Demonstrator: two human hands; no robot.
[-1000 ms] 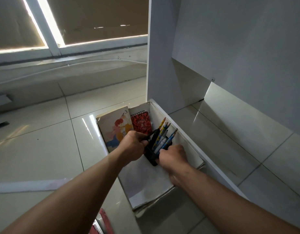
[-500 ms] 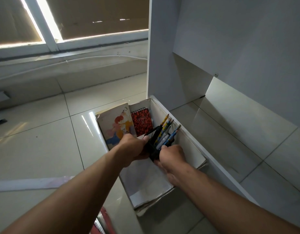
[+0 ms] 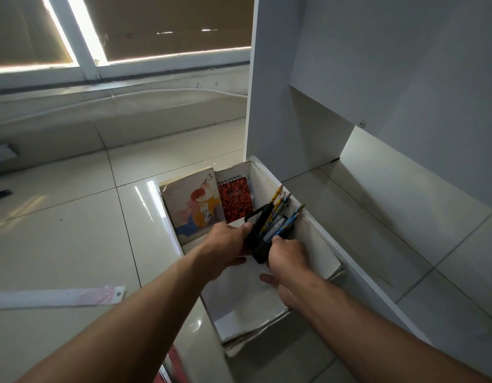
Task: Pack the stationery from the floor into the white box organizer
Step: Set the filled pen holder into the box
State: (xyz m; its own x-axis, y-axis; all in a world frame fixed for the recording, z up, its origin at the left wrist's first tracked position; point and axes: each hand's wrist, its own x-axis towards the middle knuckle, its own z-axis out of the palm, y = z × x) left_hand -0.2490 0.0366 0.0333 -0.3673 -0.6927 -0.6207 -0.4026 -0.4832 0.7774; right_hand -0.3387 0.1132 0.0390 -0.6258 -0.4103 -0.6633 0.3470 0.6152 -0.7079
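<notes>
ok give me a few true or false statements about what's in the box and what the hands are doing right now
1. The left hand and the right hand both grip the black mesh pen holder inside the white box organizer. True.
2. The pen holder is empty. False: pencils stick out of its top.
3. A red spiral notebook stands beside the book with a 3 on its cover, at the far end of the box. True.
4. The box sits on a table. False: it rests on the tiled floor.
</notes>
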